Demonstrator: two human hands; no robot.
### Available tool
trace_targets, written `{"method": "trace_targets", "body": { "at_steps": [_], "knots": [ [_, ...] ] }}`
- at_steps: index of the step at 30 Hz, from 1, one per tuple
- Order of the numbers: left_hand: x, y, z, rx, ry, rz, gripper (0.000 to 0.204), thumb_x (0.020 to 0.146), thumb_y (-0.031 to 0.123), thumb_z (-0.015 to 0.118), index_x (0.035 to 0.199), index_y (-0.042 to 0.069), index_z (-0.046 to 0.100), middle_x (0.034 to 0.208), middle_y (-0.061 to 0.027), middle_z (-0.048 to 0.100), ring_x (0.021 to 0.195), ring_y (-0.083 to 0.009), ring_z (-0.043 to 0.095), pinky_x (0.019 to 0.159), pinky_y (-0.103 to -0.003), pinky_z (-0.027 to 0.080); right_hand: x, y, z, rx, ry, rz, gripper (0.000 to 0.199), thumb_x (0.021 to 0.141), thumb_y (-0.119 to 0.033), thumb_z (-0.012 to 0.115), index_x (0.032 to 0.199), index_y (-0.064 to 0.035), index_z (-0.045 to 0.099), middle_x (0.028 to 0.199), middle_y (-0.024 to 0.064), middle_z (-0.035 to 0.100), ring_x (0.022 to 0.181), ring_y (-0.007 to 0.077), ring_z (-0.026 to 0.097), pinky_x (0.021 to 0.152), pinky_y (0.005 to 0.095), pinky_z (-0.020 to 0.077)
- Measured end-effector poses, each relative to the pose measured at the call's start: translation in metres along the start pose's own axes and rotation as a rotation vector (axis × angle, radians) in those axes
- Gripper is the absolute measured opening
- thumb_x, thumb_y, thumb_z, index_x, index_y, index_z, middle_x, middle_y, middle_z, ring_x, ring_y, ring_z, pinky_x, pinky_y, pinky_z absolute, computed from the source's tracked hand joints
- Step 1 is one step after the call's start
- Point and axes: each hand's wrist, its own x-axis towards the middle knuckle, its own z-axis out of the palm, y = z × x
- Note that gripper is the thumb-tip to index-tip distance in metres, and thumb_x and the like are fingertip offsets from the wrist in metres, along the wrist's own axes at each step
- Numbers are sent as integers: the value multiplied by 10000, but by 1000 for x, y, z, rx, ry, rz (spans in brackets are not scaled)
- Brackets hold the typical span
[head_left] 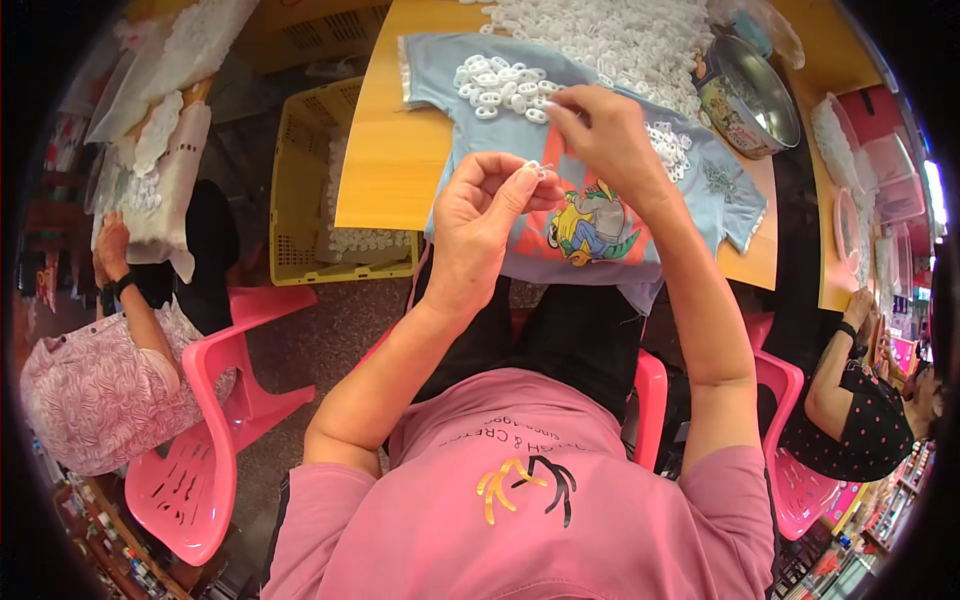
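Observation:
My left hand [485, 215] is closed in a pinch on a small white plastic piece [536, 168], held up above the table. My right hand [607, 135] is bent over the edge of a small pile of white oval plastic pieces [500, 84]. Its fingertips are drawn in close to the pile, and whatever lies between them is too small to make out. Under both hands a light blue T-shirt [440, 85] with a cartoon print [590, 228] is spread over the table edge. A second small heap of white pieces [668, 148] lies on it, beyond my right wrist.
A large heap of white pieces [610, 40] covers the far table. A round metal tin [748, 97] stands at its right. Left of the wooden table [385, 170] is a yellow crate [300, 190]. People sit on both sides, near pink plastic chairs [215, 400].

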Motion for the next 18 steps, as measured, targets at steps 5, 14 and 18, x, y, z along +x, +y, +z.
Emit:
{"method": "trace_targets", "body": {
  "at_steps": [5,14,18],
  "knots": [
    [11,-9,0,31,-12,-56,162,953,119,606,1010,-18,540,955,-136,673,833,-163,665,778,-291,546,-18,-25,-34,937,-75,686,255,908,-222,678,1036,-1,681,831,21,656,632,38,510,548,206,427],
    [18,-17,34,51,-64,-12,164,942,129,627,1018,0,561,876,-77,654,747,-112,614,689,-241,501,-51,-43,-50,1345,186,786,213,939,-130,629,1076,31,659,921,61,654,670,47,511,533,198,451],
    [18,-23,42,66,-55,-18,159,937,127,632,1001,-2,566,846,-68,645,728,-109,608,664,-230,494,-62,-44,-51,1350,228,742,223,937,-116,628,1097,37,651,928,74,663,653,50,517,527,200,459]
  ]
}}
